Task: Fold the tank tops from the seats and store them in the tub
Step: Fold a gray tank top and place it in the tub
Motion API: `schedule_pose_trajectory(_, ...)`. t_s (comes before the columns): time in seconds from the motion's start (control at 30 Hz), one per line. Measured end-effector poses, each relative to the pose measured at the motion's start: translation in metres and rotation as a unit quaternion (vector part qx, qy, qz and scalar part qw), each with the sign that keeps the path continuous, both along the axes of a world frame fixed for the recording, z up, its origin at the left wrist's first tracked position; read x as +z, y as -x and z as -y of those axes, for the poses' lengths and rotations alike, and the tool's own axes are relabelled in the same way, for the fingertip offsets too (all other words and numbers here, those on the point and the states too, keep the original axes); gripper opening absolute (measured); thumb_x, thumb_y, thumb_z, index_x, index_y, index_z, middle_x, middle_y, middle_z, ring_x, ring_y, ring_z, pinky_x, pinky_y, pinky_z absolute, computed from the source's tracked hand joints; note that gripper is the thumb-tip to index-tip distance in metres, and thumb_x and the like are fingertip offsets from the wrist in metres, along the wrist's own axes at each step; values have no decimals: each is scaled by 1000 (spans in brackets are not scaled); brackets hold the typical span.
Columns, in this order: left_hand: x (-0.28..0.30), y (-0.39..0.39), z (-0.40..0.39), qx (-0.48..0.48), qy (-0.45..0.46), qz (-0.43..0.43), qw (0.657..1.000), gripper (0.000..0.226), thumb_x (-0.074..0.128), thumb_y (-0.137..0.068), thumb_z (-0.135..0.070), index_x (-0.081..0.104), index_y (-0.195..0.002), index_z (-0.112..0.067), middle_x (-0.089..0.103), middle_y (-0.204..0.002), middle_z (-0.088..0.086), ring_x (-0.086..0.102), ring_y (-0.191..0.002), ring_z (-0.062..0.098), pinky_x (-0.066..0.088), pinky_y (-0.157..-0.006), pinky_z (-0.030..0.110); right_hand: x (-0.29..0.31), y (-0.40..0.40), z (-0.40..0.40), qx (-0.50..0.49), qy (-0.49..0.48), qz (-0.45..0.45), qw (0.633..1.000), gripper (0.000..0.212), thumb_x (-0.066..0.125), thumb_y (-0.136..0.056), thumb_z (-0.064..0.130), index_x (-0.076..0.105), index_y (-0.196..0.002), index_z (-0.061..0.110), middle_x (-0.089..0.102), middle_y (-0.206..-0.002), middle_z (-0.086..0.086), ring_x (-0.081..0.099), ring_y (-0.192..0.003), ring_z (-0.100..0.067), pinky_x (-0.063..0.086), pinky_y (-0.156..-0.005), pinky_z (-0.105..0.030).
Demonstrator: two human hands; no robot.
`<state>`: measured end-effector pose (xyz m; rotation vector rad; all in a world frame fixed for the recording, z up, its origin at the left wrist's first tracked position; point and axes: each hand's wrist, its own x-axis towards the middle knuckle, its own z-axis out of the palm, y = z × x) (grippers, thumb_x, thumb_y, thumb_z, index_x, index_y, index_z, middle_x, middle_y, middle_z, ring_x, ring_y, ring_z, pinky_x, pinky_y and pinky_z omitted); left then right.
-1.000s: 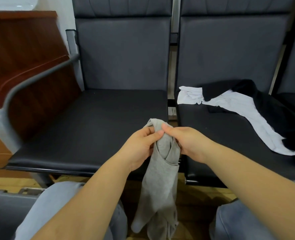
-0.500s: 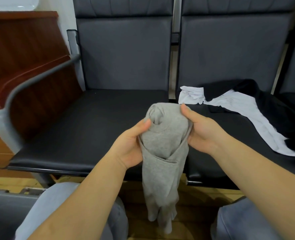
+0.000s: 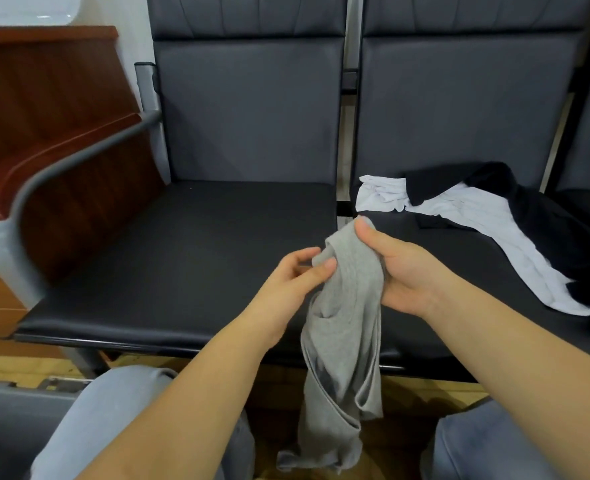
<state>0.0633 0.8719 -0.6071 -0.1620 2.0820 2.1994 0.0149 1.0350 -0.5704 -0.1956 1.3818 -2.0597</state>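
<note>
Two bare hands hold a limp grey cotton tank top (image 3: 344,327) over the gap between the knees: the left hand (image 3: 286,289) pinches its upper edge and the right hand (image 3: 395,271) grips its bunched top. Beyond, at one o'clock, a crumpled white tank top (image 3: 473,220) and a black garment (image 3: 543,216) lie overlapping on the dark padded seat (image 3: 442,258).

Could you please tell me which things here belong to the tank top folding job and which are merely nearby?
Part of the job:
- grey tank top, held up by the left hand and right hand
- white tank top and black tank top, unfolded on the right seat
- left seat

Merely nearby:
- wooden cabinet
- grey armrest
</note>
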Motion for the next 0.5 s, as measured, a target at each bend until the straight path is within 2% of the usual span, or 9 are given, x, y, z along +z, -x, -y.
schedule_pose_trajectory(0.07,-3,2,4,12,67,-36,997,78,71,-68,-65,49,-133,-29,55,-132,-5,52,-122,13,43,-100,29,1,-2,0,24,-25,-24,999,40,60,-76,37,73,-94,4,73,-95,-13,72,-84,-23,60,-75,-33)
schedule_pose_trajectory(0.13,-4,2,8,-55,58,-5,997,81,64,-65,-77,52,-131,-33,57,-133,-10,52,-123,9,39,-106,33,1,-2,-1,47,-48,-47,997,42,61,-76,35,71,-103,4,72,-101,-14,70,-91,-24,59,-77,-35)
schedule_pose_trajectory(0.2,-1,-1,7,-120,14,45,992,57,54,-71,-70,60,-114,-33,68,-114,-14,61,-109,2,44,-97,27,2,-1,-3,69,-56,-70,994,40,64,-80,32,66,-108,4,69,-106,-15,68,-96,-26,57,-78,-36)
schedule_pose_trajectory(0.27,1,-3,5,-155,-19,76,985,45,51,-77,-60,62,-107,-28,72,-101,-14,65,-100,3,49,-91,26,3,1,-7,97,-54,-95,989,36,69,-80,31,68,-105,5,69,-106,-15,68,-97,-27,56,-79,-35)
schedule_pose_trajectory(0.33,2,-3,8,-162,-39,77,983,39,60,-86,-49,63,-110,-19,72,-106,-5,66,-104,12,50,-96,32,6,3,-11,129,-48,-117,984,36,75,-78,28,70,-107,6,69,-109,-16,67,-101,-29,55,-81,-35)
schedule_pose_trajectory(0.4,6,-4,12,-143,-72,56,985,39,62,-79,-30,64,-113,-12,70,-113,4,65,-108,19,50,-98,34,8,6,-16,141,-49,-125,981,34,76,-71,25,74,-102,12,71,-106,-12,68,-99,-26,55,-77,-32)
schedule_pose_trajectory(0.43,7,-3,15,-126,-95,42,987,42,63,-77,-26,64,-115,-9,68,-116,8,64,-110,22,51,-97,34,9,6,-17,145,-50,-127,980,37,80,-66,26,75,-101,14,71,-105,-11,69,-98,-25,56,-76,-31)
schedule_pose_trajectory(0.5,8,0,21,-101,-135,20,985,58,74,-73,-34,61,-121,-3,64,-123,16,61,-115,29,52,-97,37,8,8,-20,157,-51,-128,978,55,90,-56,32,74,-105,13,71,-107,-11,69,-98,-24,56,-76,-30)
